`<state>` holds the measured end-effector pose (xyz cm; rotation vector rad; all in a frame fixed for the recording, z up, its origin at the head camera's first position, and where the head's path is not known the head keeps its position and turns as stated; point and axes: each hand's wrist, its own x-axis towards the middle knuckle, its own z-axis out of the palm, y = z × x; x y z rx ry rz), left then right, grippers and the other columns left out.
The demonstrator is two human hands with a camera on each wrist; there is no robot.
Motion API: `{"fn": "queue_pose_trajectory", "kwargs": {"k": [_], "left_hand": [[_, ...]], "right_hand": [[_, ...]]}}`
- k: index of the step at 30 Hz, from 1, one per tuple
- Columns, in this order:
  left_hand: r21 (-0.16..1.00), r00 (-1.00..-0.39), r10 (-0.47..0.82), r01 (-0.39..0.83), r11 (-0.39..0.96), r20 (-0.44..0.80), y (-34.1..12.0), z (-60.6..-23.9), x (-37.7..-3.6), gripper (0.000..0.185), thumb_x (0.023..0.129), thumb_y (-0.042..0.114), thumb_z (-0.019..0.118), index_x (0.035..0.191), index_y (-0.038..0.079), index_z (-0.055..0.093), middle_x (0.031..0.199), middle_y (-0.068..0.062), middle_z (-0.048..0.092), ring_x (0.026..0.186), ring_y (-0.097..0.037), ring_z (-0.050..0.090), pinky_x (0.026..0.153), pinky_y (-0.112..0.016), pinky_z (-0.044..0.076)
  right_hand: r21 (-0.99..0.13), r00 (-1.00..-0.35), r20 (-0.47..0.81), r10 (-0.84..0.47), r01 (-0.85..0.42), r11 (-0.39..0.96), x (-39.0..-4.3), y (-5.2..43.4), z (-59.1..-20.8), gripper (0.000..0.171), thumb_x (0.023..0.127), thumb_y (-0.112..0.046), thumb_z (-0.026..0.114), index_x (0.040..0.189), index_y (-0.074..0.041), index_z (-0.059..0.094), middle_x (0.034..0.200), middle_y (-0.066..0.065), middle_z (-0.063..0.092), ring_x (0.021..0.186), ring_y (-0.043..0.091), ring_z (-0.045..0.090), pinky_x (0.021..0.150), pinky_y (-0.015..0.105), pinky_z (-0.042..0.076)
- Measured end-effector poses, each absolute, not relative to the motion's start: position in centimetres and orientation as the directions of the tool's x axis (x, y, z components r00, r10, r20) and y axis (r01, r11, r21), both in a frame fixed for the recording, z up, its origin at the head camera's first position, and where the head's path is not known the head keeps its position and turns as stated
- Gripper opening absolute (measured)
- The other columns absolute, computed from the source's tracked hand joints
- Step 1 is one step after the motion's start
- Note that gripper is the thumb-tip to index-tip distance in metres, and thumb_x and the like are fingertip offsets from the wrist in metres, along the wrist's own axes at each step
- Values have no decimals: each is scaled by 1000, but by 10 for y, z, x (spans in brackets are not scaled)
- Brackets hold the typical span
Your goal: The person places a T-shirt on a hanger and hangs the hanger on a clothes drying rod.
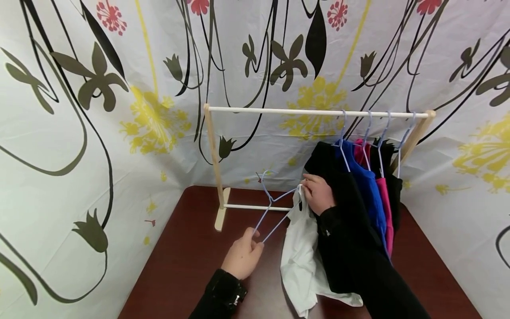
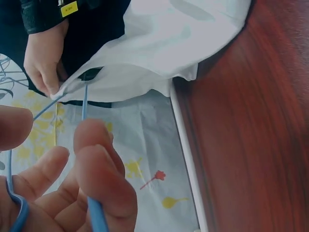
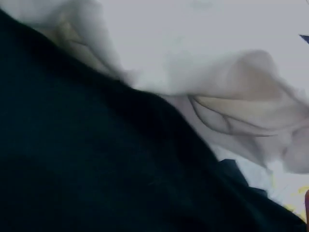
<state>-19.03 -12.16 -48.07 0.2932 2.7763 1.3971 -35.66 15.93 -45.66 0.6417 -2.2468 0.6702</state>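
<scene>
Nearest us, our left hand (image 1: 243,257) grips the blue hanger (image 1: 275,208) in curled fingers (image 2: 104,179). Our right hand (image 1: 317,193) pinches the white shirt (image 1: 303,257) at the hanger's end, above the counter (image 1: 187,248).

— What's on my right wrist view?
— I see black fabric (image 3: 87,164) filling the lower left, with crumpled white cloth (image 3: 227,82) lying against it across the top and right.

Wooden clothes rack (image 1: 318,112) at the back of a dark red-brown table (image 1: 187,261). Hung at its right end on pale wire hangers: black garment (image 1: 338,195), blue garment (image 1: 368,190), pink garment (image 1: 385,208). Behind, a flower-printed curtain (image 1: 119,110).
</scene>
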Motion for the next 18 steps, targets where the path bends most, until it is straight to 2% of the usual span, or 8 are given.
{"fn": "queue_pose_trajectory", "kwargs": {"k": [5,9,13,16,18], "left_hand": [[799,-983,167,158,580,72,-116,-479,-195,25,102,27,58,124,15,55,79,8,61,64,-12,56,62,-36,46],[797,-982,175,160,582,70,-113,-479,-198,25,102,27,58,124,15,55,80,8,62,66,-11,57,64,-36,46],[803,-980,183,166,572,72,-111,-477,-200,24,102,27,59,122,16,54,82,8,63,67,-12,57,65,-36,46],[801,-980,188,169,574,72,-109,-476,-202,24,102,28,59,122,16,54,83,8,63,68,-12,57,65,-36,46],[799,-979,193,173,576,72,-107,-475,-204,25,102,28,59,122,14,54,83,7,63,68,-12,57,65,-36,46]], "right_hand": [[-218,-636,700,-325,-623,751,-345,152,-452,12,95,-10,70,102,-5,77,110,13,71,112,31,62,104,43,42],[-204,-628,694,-353,-641,740,-336,144,-447,13,97,-14,69,105,-10,78,108,9,69,107,29,60,106,43,39],[-211,-624,688,-370,-660,721,-329,138,-444,14,98,-15,68,106,-13,78,107,5,66,103,26,59,99,41,42],[-215,-622,686,-376,-668,713,-326,134,-440,14,98,-15,68,106,-13,79,105,5,65,101,25,57,89,40,43],[-227,-622,686,-377,-675,702,-324,132,-438,14,98,-14,68,106,-12,79,105,6,65,101,26,56,89,40,43]]}}
